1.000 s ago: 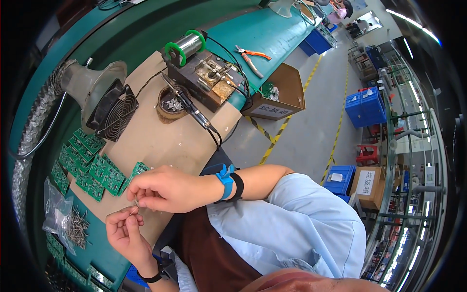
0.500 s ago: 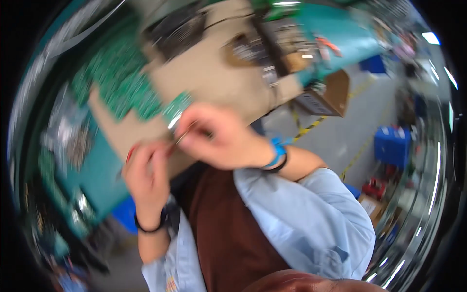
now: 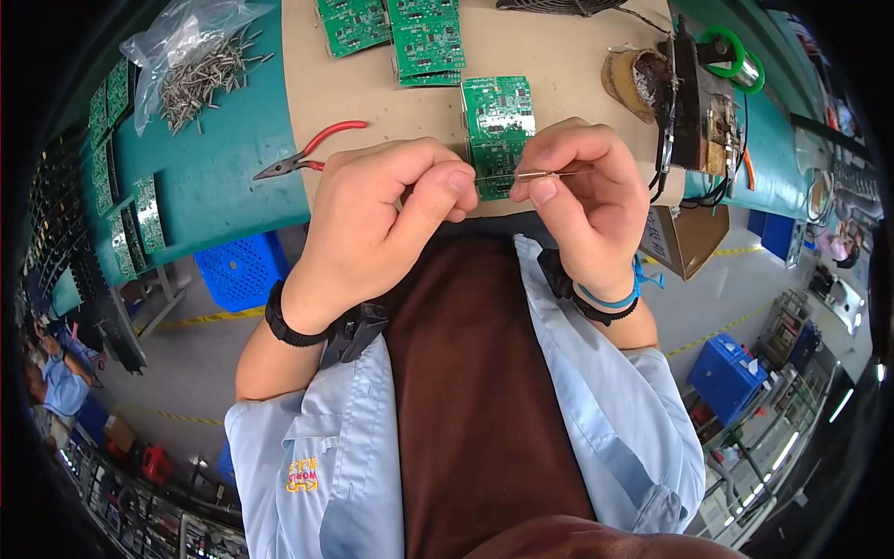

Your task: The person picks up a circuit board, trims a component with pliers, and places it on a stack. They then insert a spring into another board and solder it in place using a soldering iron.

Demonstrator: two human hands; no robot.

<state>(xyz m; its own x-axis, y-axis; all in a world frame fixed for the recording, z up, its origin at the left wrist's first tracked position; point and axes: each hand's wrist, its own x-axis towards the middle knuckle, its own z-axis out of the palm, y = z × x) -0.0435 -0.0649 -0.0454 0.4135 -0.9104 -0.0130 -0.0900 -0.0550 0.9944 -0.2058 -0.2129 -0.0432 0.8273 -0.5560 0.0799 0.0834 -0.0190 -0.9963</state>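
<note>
Our fingers (image 3: 545, 191) of both hands pinch a thin metal pin (image 3: 549, 173) over the board (image 3: 501, 116); it seems light, stiff, slippery, so we grip its ends.

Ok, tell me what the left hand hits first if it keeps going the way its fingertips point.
Probably the right hand: the left hand points across at it, both pinching a thin pin.
</note>
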